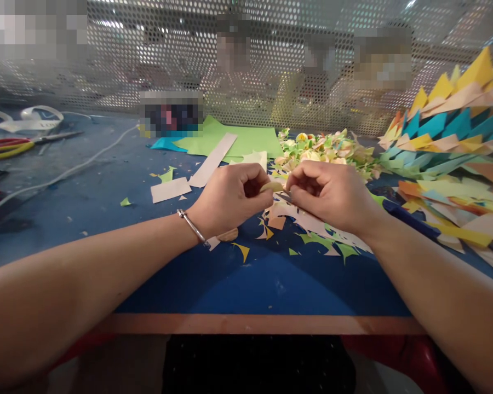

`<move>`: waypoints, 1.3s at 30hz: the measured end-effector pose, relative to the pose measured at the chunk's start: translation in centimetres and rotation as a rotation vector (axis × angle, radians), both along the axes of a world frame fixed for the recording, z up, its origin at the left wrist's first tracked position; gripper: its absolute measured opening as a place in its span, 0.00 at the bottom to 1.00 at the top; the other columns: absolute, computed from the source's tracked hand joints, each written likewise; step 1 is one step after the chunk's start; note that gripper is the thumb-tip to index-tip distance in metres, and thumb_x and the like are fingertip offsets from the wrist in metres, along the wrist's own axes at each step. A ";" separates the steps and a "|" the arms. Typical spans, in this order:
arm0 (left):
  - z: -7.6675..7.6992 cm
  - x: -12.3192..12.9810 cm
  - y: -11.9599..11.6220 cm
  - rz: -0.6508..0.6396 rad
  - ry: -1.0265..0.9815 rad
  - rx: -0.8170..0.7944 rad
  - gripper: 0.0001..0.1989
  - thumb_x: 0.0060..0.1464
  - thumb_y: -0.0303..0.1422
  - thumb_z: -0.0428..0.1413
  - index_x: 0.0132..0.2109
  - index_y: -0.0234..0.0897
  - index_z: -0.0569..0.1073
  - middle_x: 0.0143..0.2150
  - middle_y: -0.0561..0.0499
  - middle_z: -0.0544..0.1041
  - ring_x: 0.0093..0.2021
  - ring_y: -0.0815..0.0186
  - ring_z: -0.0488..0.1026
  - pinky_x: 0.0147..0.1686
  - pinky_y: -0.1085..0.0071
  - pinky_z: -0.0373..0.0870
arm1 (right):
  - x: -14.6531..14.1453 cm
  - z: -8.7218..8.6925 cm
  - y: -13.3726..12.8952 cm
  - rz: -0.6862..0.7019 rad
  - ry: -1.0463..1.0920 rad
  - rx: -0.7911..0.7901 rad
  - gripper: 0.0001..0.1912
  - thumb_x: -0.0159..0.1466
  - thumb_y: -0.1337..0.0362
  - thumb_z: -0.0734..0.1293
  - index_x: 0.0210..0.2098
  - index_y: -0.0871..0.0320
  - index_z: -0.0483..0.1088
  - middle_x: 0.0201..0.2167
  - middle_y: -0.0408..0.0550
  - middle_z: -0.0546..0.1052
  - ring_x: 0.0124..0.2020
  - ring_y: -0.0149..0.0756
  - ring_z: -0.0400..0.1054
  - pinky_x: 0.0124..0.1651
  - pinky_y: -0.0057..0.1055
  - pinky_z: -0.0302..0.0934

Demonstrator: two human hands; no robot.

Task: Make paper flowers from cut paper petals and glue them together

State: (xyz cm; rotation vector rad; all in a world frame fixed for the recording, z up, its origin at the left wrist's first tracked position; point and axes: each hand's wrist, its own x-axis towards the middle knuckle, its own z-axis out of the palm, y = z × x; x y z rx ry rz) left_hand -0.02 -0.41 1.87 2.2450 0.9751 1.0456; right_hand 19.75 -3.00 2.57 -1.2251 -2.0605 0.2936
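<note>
Blue tabletop (271, 287) in front of me, wooden edge (267, 324) running along my side, and behind it all a perforated metal screen (119, 65) closes off the back, blurred shapes showing through its holes. Out on the left there's a white cord (78, 160) snaking across the blue, with scissors (57, 137) and a lettered white band (47, 119) beyond it. A green sheet (246, 141) lies toward the screen, one pale strip (213, 160) overlapping it and a shorter pale piece (170, 190) nearby. Just past my hands, a heap of small curled bits (328, 150); far right, a tall spread of zigzag-cut paper (447, 123) in yellow, peach and blue. Cut scraps (318, 239) clutter the spot right under my fingers, and a dark blue tool (411, 218) lies close by my right wrist. And here, in the middle, my left hand (234, 194) pinches a small pale yellow piece (272, 186) between thumb and forefinger; my right hand (331, 194) has its fingertips bunched at the other end, though whether they grip it I can't tell.
</note>
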 end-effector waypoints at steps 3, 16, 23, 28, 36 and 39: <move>-0.1 0.0 0.1 -0.003 0.003 0.013 0.09 0.49 0.24 0.57 0.25 0.37 0.67 0.21 0.58 0.65 0.23 0.74 0.59 0.25 0.72 0.57 | -0.1 0.0 -0.1 0.047 0.018 -0.040 0.02 0.58 0.69 0.67 0.29 0.58 0.70 0.20 0.38 0.66 0.20 0.25 0.55 0.22 0.27 0.48; -0.3 -0.2 0.6 -0.030 0.013 -0.060 0.05 0.45 0.24 0.57 0.26 0.36 0.69 0.22 0.57 0.69 0.23 0.73 0.63 0.25 0.72 0.60 | -0.2 0.0 -0.2 0.038 -0.063 0.099 0.09 0.58 0.72 0.66 0.24 0.56 0.65 0.21 0.39 0.64 0.22 0.27 0.56 0.26 0.29 0.51; 0.0 -0.3 0.6 -0.032 -0.074 -0.042 0.02 0.50 0.28 0.58 0.32 0.35 0.74 0.30 0.51 0.77 0.27 0.71 0.69 0.27 0.73 0.66 | 0.4 0.1 0.3 0.012 -0.116 0.035 0.08 0.57 0.71 0.67 0.24 0.56 0.65 0.19 0.38 0.64 0.22 0.28 0.58 0.27 0.29 0.51; -0.6 0.3 0.4 -0.127 -0.085 -0.117 0.07 0.52 0.28 0.59 0.40 0.33 0.76 0.31 0.51 0.79 0.30 0.71 0.74 0.31 0.74 0.70 | -0.3 0.0 -0.1 0.050 -0.170 0.020 0.09 0.56 0.72 0.67 0.23 0.56 0.65 0.20 0.38 0.65 0.23 0.28 0.58 0.27 0.29 0.52; -0.6 0.2 1.0 -0.145 -0.319 -0.549 0.03 0.49 0.25 0.63 0.31 0.33 0.75 0.27 0.53 0.77 0.27 0.73 0.72 0.32 0.73 0.69 | 0.2 -0.2 0.2 0.030 -0.053 0.116 0.08 0.59 0.71 0.66 0.25 0.57 0.67 0.22 0.40 0.67 0.22 0.27 0.60 0.25 0.28 0.54; -0.3 0.4 0.7 -0.105 -0.482 -0.757 0.06 0.52 0.24 0.62 0.30 0.34 0.73 0.27 0.53 0.77 0.29 0.72 0.75 0.33 0.73 0.69 | 0.2 -0.2 0.2 0.051 -0.064 0.214 0.07 0.61 0.70 0.66 0.26 0.57 0.68 0.23 0.41 0.68 0.22 0.28 0.60 0.26 0.28 0.56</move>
